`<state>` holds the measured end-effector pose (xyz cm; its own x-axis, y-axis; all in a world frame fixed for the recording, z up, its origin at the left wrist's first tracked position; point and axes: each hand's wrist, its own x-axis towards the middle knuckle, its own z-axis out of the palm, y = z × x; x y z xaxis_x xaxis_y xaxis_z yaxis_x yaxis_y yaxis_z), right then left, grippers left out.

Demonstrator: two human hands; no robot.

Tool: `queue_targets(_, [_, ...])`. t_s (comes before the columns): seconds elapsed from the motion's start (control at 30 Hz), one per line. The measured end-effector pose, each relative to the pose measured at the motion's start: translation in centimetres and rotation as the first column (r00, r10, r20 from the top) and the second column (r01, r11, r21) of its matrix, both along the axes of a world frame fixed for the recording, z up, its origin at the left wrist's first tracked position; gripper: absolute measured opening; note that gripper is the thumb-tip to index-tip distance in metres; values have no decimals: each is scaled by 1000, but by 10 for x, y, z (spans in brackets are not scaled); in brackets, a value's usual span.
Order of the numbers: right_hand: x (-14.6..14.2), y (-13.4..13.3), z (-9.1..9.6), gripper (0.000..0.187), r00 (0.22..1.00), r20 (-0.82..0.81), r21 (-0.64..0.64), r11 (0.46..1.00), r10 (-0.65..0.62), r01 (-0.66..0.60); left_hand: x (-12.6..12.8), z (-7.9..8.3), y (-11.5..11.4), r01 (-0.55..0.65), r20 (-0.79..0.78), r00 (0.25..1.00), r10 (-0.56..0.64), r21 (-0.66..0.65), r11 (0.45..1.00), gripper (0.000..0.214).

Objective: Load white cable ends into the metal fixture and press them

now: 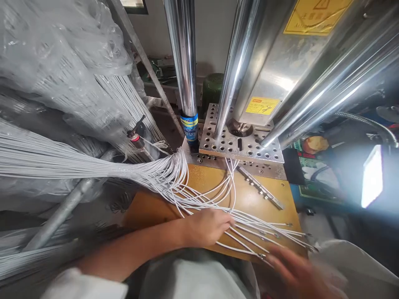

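White cables (202,203) fan out over a tan board (258,191), several with small metal ends near its right edge. My left hand (207,227) rests over them at the middle of the board's front. Its fingers are curled together on a white cable (232,193) that comes down from beneath the perforated metal plate. Low on the right, my right hand (299,270) is smeared by motion. Its fingertips are close to a metal cable end (262,256); whether they touch it I cannot tell.
A perforated metal plate (208,143) with shiny upright rods (183,54) stands behind the board. A metal strip with small pegs (262,189) lies on the board. Thick cable bundles (77,162) and plastic wrapping (52,62) crowd the left. A bright lamp (372,176) glows at right.
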<state>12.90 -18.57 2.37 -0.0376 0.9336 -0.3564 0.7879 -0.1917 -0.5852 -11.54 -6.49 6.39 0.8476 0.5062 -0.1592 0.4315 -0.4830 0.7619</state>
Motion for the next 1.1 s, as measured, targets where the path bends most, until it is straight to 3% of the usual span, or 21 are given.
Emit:
queue_targets(0.07, [2,36,-4,46,987,136,208,976,-88,58,39,-7,14,79,-1,997,-80,160,984,29])
queue_targets(0.13, [-5,65,-7,62,979,204,267,962,5,-60,56,-21,30,97,-174,984,-44,308,946,27])
queue_targets(0.2, [-16,80,-10,50,952,262,185,960,160,-212,48,-34,48,-6,-367,912,181,432,902,25])
queue_targets(0.27, [-25,84,-15,26,917,284,83,945,281,-316,25,-40,67,-111,-462,794,396,531,840,26])
queue_targets(0.33, [-28,82,-18,17,903,279,68,932,326,-357,1,-40,77,-122,-467,747,473,604,788,25])
queue_targets(0.37, [-29,80,-19,18,906,276,88,930,322,-358,-6,-38,77,-101,-448,768,458,621,777,25])
queue_targets(0.47, [-28,79,-19,22,927,262,100,948,268,-302,-6,-36,60,-14,-312,922,231,568,823,20])
queue_targets(0.57, [-28,83,-13,20,964,189,92,973,190,-210,10,-42,36,60,-184,983,21,425,903,22])
queue_targets(0.7, [-22,91,0,20,978,101,139,971,180,-193,21,-50,29,10,-191,979,66,369,930,20])
queue_targets(0.8, [-15,96,8,20,943,244,100,962,226,-256,21,-45,35,-91,-132,980,148,364,927,19])
queue_targets(0.93, [-19,98,20,26,870,452,131,950,196,-283,30,-29,34,-96,0,995,99,269,958,18])
queue_targets(1.03, [-24,97,34,23,830,519,230,901,206,-367,39,-15,27,-69,67,996,54,239,969,17])
queue_targets(1.1, [-20,98,41,17,793,561,270,853,238,-447,40,-10,23,-36,71,997,31,76,996,16])
